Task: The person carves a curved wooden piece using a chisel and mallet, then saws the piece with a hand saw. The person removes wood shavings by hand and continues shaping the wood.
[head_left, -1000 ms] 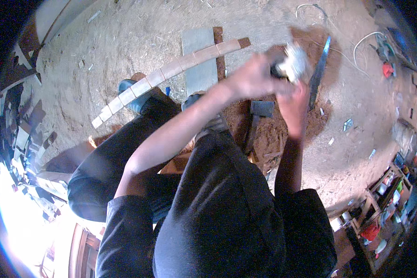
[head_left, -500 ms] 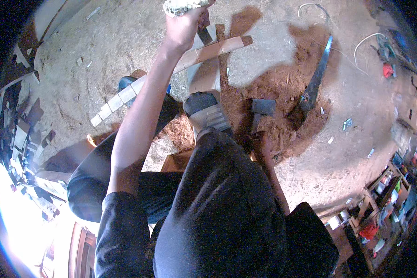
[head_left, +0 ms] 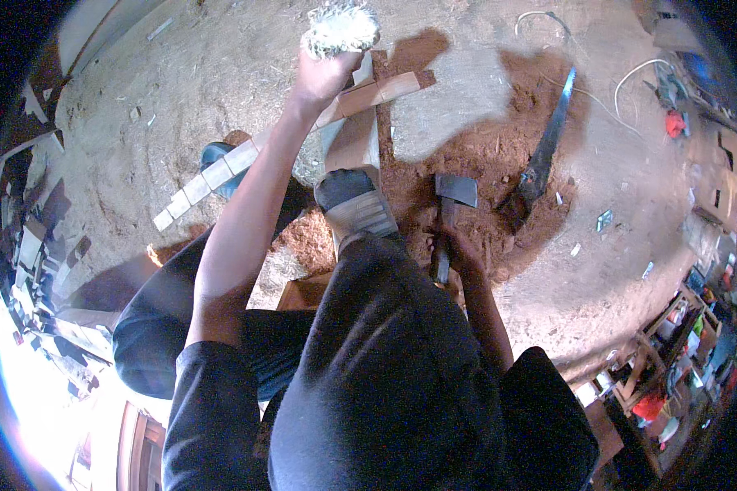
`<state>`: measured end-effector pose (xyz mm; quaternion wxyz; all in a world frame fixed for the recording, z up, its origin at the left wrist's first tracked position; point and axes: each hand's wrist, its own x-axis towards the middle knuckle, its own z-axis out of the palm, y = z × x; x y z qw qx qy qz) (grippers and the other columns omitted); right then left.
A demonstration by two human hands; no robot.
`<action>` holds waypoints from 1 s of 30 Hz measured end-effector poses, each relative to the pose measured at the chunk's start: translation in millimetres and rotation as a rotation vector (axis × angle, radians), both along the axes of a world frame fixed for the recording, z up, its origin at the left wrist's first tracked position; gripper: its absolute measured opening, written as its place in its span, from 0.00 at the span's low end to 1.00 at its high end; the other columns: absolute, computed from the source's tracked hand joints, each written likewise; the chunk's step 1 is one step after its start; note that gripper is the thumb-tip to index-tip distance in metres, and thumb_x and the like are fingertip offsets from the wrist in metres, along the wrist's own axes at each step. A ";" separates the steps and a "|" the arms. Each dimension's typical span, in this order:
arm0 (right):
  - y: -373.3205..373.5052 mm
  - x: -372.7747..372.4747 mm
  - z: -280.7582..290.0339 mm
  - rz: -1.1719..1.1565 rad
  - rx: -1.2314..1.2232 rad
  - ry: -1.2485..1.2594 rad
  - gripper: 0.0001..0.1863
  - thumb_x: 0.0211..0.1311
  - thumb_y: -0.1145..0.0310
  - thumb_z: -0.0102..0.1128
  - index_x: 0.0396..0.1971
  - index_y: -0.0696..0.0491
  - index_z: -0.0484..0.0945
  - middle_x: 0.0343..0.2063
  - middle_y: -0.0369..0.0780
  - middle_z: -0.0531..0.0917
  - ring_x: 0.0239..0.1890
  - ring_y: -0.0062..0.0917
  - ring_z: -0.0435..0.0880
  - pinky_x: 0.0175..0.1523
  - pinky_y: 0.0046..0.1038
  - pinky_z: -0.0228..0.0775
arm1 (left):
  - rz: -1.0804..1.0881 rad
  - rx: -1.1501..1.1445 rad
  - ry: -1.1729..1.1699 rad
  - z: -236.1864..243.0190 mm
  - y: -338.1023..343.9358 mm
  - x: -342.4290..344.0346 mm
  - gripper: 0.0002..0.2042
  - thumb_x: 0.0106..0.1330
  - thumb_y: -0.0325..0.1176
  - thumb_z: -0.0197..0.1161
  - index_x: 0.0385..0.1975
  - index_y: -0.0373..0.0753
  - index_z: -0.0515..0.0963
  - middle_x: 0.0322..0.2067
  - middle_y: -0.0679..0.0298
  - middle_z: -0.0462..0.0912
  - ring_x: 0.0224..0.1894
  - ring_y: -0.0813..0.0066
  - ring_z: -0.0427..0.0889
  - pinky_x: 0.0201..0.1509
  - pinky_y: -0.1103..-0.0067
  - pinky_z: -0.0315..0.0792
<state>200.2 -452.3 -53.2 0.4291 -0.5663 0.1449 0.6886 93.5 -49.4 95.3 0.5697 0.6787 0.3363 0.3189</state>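
Observation:
My left hand (head_left: 321, 78), at the top of the view, is wrapped around an object with a pale, frayed end (head_left: 342, 29); its lower part is hidden by the hand. Closed around the dark handle of a hatchet (head_left: 457, 190), my right hand (head_left: 460, 250) is beside my right knee. The hatchet's flat metal head points away from me, over reddish-brown sawdust. Between the hands lies a long light wooden strip (head_left: 218, 172) marked off in blocks. It crosses a wider board (head_left: 352, 143) in front of my sandalled foot (head_left: 356, 204).
A long, tapering saw (head_left: 549, 139) lies on the sawdust to the right. Pale cable (head_left: 635, 72) curls at the far right. Wood offcuts (head_left: 37, 237) are piled at the left, and a cluttered crate (head_left: 671, 327) stands at the lower right.
The frayed end in my left hand has come nearer and further into view. My right hand has turned the hatchet, and more of its handle now shows.

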 end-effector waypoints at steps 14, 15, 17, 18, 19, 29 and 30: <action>-8.5 3.2 -23.8 -0.141 -0.036 0.088 0.11 0.63 0.61 0.60 0.27 0.47 0.68 0.16 0.31 0.70 0.15 0.20 0.70 0.23 0.25 0.67 | -0.042 0.052 -0.143 -4.2 -2.8 6.6 0.10 0.59 0.29 0.59 0.38 0.36 0.82 0.23 0.66 0.79 0.24 0.78 0.76 0.27 0.78 0.70; 1.9 3.0 -11.2 -0.139 -0.012 0.153 0.11 0.63 0.61 0.60 0.27 0.47 0.68 0.15 0.31 0.70 0.14 0.20 0.70 0.23 0.25 0.67 | -0.028 0.115 -0.131 8.1 -9.2 6.0 0.10 0.59 0.29 0.59 0.38 0.36 0.82 0.23 0.66 0.79 0.24 0.78 0.75 0.27 0.78 0.70; 8.9 3.3 -1.0 -0.131 0.002 0.197 0.11 0.62 0.61 0.60 0.26 0.47 0.68 0.15 0.31 0.70 0.14 0.20 0.70 0.24 0.25 0.68 | -0.048 0.024 -0.081 -15.1 5.1 0.6 0.10 0.60 0.30 0.58 0.38 0.36 0.82 0.24 0.67 0.79 0.24 0.78 0.75 0.28 0.78 0.69; 7.1 4.2 -2.6 -0.123 -0.009 0.183 0.11 0.62 0.61 0.60 0.26 0.47 0.68 0.15 0.30 0.70 0.14 0.20 0.70 0.24 0.25 0.68 | -0.060 -0.024 -0.058 -24.5 12.2 -0.5 0.10 0.61 0.31 0.57 0.38 0.36 0.82 0.24 0.67 0.79 0.24 0.78 0.75 0.28 0.78 0.69; 5.2 5.1 -4.1 -0.115 -0.019 0.168 0.11 0.62 0.61 0.60 0.26 0.46 0.68 0.15 0.30 0.70 0.14 0.20 0.70 0.24 0.25 0.68 | -0.039 0.068 -0.049 -34.2 17.3 -1.7 0.10 0.62 0.32 0.57 0.38 0.36 0.82 0.24 0.67 0.78 0.24 0.78 0.75 0.28 0.78 0.69; 2.0 -1.0 -11.7 -0.067 0.004 0.101 0.12 0.62 0.58 0.60 0.27 0.48 0.70 0.17 0.31 0.72 0.16 0.20 0.72 0.25 0.26 0.68 | -0.089 -0.095 -0.169 -24.5 20.4 -5.9 0.06 0.61 0.29 0.59 0.34 0.36 0.80 0.23 0.69 0.77 0.23 0.80 0.73 0.26 0.79 0.67; -3.1 3.2 -19.0 -0.097 0.037 0.201 0.12 0.62 0.58 0.60 0.28 0.49 0.71 0.18 0.32 0.73 0.18 0.21 0.73 0.26 0.26 0.69 | -0.075 -0.153 -0.244 -9.6 12.6 -3.1 0.04 0.60 0.28 0.61 0.33 0.37 0.80 0.22 0.70 0.77 0.22 0.81 0.73 0.25 0.79 0.67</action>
